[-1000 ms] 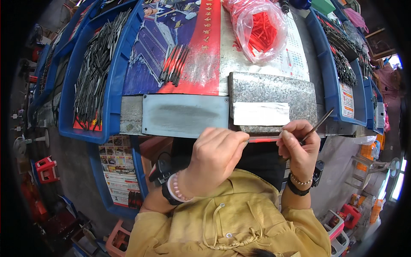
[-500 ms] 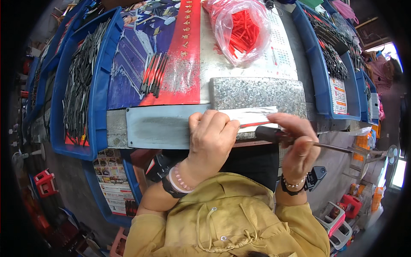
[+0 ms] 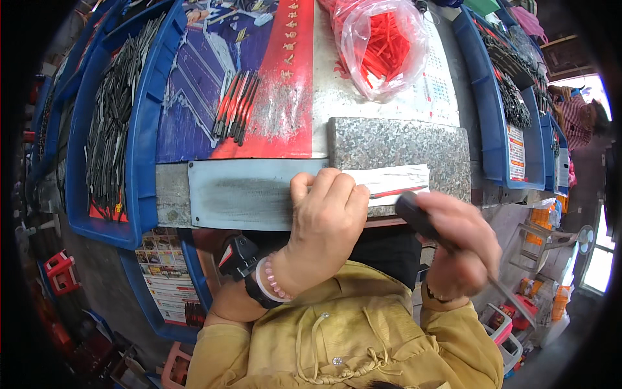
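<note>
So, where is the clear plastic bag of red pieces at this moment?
In the head view the plastic bag lies at the top of the table, right of centre, behind the granite slab and left of a blue tray.

A metal plate (image 3: 249, 194) lies at the bench's (image 3: 343, 97) near edge, left of a stone slab (image 3: 402, 146); behind the slab sits a bag (image 3: 382, 45) (trays (image 3: 139, 149) flank both sides).
</note>
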A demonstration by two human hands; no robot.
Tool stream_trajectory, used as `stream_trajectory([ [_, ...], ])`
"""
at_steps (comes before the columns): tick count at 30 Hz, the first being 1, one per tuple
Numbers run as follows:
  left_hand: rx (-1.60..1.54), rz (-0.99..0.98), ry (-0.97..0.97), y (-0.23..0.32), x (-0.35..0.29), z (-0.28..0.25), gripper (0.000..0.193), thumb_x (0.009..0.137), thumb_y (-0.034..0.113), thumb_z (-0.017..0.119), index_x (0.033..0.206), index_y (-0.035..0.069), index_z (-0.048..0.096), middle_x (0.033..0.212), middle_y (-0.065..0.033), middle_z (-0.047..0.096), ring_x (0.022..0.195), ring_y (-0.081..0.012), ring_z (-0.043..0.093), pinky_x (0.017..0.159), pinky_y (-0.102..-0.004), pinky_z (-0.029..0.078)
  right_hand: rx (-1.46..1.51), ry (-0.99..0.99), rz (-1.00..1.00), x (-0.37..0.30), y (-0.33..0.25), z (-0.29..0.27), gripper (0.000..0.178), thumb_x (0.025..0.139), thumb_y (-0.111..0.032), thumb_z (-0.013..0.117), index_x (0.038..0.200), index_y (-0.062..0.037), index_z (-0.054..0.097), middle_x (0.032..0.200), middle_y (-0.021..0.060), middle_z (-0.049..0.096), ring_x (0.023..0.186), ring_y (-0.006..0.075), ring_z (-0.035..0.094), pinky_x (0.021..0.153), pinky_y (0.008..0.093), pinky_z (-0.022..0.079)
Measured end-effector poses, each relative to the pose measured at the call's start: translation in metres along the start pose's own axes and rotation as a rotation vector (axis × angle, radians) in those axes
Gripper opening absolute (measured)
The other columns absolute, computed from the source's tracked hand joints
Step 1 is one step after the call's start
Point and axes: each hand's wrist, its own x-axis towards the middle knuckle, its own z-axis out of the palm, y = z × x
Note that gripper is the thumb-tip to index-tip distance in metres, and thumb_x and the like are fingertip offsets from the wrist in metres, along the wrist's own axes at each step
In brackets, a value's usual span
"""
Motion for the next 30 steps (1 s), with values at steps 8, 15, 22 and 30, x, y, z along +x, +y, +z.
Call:
stream_trajectory([
  [8, -0.024, -0.001, -0.031, 0.000, 0.002, -0.004, 0.013, 0.077, 0.004, 0.066, 0.087, 0.010, 0.060, 0.081, -0.0054, 0.052, 0.087, -0.0247, 0.057, 0.079, -0.0401, 0.035, -0.002, 0.042, 0.096, -0.014, 0.019, -0.003, 0.031, 0.104, -0.021, 0.051, 0.098, 0.0042, 0.067, 0.091, 0.0183, 0.071, 0.078, 0.0272, 0.069, 0.070, 0.0343, 0.052],
  [15, -0.106, -0.067, 0.145, 0.000, 0.001, -0.028, 0.022, 0.076, 0.000, 0.069, 0.095, 0.008, 0.061, 0.092, -0.0094, 0.060, 0.093, -0.0290, 0.060, 0.087, -0.0415, 0.039, 0.381, 0.647, 0.016, -0.045, 0.007, -0.039, 0.041, 0.110, -0.038, 0.031, 0.108, -0.0007, 0.049, 0.104, 0.0254, 0.063, 0.069, 0.0179, 0.058, 0.065, 0.0298, 0.051],
  [22, 0.257, -0.352, 0.365, -0.075, 0.013, -0.061, 0.003, 0.087, 0.007, 0.065, 0.088, 0.007, 0.062, 0.080, -0.0087, 0.062, 0.080, -0.0298, 0.059, 0.075, -0.0432, 0.041, 0.479, 0.396, 0.106, -0.058, 0.002, -0.029, 0.034, 0.109, -0.030, 0.038, 0.104, 0.0009, 0.049, 0.086, 0.0211, 0.062, 0.048, 0.0106, 0.047, 0.044, 0.0215, 0.042],
  [30, 0.283, -0.427, 0.330, -0.087, 0.012, -0.070, 0.009, 0.084, 0.006, 0.065, 0.093, 0.005, 0.066, 0.091, -0.0147, 0.067, 0.090, -0.0344, 0.064, 0.080, -0.0450, 0.048, 0.545, 0.236, 0.183, -0.072, -0.003, -0.019, 0.028, 0.108, -0.023, 0.043, 0.105, -0.0009, 0.060, 0.093, 0.0153, 0.067, 0.059, 0.0082, 0.052, 0.051, 0.0193, 0.042],
])
